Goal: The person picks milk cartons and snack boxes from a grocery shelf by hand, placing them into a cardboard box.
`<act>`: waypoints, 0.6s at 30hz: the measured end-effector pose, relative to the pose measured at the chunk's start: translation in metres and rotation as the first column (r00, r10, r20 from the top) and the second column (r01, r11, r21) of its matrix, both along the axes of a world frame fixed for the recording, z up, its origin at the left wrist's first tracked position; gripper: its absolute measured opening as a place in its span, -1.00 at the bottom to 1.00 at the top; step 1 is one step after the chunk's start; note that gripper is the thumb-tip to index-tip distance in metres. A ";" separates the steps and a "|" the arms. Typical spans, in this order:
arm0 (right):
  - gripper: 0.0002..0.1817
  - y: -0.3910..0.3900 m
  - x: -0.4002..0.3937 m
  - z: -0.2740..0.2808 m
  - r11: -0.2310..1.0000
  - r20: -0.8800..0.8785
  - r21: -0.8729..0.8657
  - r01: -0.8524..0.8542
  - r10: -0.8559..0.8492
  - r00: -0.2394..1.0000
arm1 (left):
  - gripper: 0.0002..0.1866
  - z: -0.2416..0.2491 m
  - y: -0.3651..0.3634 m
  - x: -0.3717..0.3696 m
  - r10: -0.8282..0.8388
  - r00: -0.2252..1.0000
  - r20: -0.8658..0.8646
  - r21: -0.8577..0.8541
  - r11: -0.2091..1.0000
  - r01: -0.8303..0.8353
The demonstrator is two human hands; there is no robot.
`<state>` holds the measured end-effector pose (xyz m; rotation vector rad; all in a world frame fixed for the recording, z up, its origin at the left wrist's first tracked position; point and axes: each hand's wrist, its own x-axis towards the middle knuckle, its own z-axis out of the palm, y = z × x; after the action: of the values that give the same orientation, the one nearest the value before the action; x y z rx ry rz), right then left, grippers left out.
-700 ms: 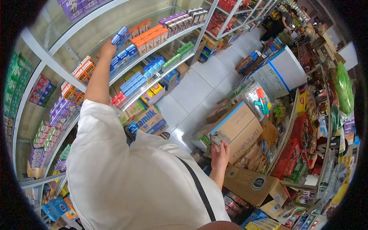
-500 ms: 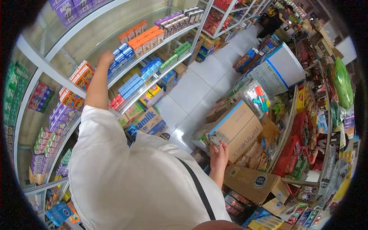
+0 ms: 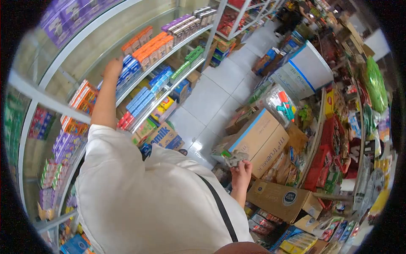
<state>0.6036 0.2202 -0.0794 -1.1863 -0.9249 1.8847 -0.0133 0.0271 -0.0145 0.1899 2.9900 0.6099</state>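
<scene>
My left hand (image 3: 113, 67) reaches into the glass-fronted shelving on the left. It is right beside a row of blue drink cartons (image 3: 129, 69), and its fingers are turned away from me and hidden. Orange cartons (image 3: 154, 50) stand just beyond the blue ones on the same shelf. Low on the right, my right hand (image 3: 241, 171) is closed on a crumpled grey cloth (image 3: 237, 160), which sticks out past the fingertips in front of a large brown carton box (image 3: 264, 133).
A white-framed shelf edge (image 3: 169, 53) curves along my left, with light-blue packs (image 3: 139, 101) one level below. The tiled floor (image 3: 213, 95) runs ahead between shelving and stacked boxes. An opened cardboard box (image 3: 272, 198) lies at right. Another person (image 3: 304, 10) is far down the aisle.
The view has tilted slightly, so the shelves sit a little lower and further left. My left hand stays beside the blue cartons. The cloth in my right hand spreads out more to the left.
</scene>
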 end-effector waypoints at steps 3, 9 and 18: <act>-0.61 0.001 -0.004 0.005 0.962 0.240 0.236 0.136 -0.193 0.951 | -0.32 -0.032 0.013 -0.062 -0.065 0.974 -0.217 0.029 0.997 0.073; -0.37 -0.005 0.047 -0.025 0.900 0.610 0.422 0.113 -0.374 0.699 | -0.08 -0.054 0.054 -0.151 -0.182 0.964 -0.194 -0.153 0.976 0.154; -0.56 -0.034 0.074 -0.058 0.896 0.821 0.429 0.116 -0.440 0.364 | -0.64 0.034 0.084 -0.077 -0.246 0.952 -0.182 -0.105 0.968 0.230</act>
<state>0.6773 0.1865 -0.1370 -2.0592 -1.3711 0.6148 -0.0904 0.1108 0.0191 0.6279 3.0981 0.4649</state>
